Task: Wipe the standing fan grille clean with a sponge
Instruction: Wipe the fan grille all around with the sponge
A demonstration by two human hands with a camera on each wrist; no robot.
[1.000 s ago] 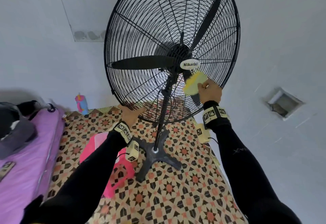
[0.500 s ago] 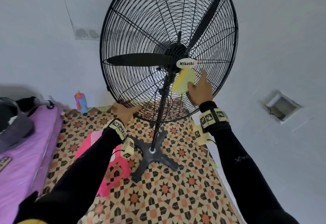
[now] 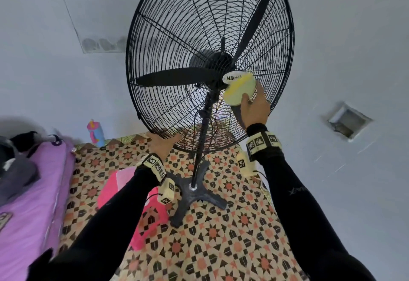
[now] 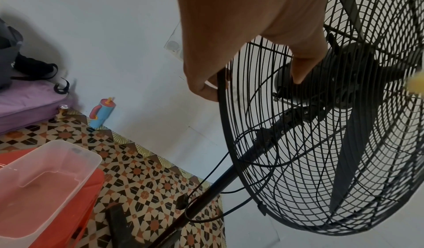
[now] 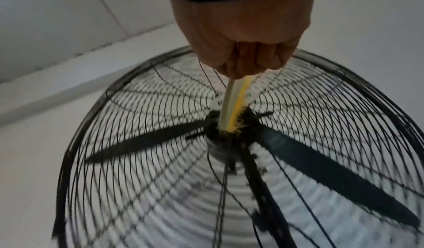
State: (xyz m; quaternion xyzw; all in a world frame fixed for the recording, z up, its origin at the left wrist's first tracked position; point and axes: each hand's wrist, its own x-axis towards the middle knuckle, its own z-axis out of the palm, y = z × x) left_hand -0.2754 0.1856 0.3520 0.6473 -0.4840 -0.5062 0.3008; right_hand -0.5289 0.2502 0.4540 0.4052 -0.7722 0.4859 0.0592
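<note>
Right hand (image 3: 254, 108) pinching a yellow and pale-green sponge (image 3: 240, 90) flat against the front of the black standing fan grille (image 3: 199, 26), just beside the white centre badge (image 3: 231, 78) and partly covering its lettering; in the right wrist view, seen edge-on with fingers (image 5: 263, 59) curled round it. Left hand (image 3: 162, 142) at the grille's lower rim, fingers hooked over the outer ring (image 4: 221, 95), thumb (image 4: 302, 68) laid on the wires. Fan upright on its cross base (image 3: 194, 194), on patterned floor (image 3: 221, 247). Near the left arm, a clear tub (image 4: 45, 179) on a red stool (image 4: 75, 215); against the wall, a blue and pink bottle (image 3: 96, 133); at far left, a purple mattress (image 3: 26, 203)
</note>
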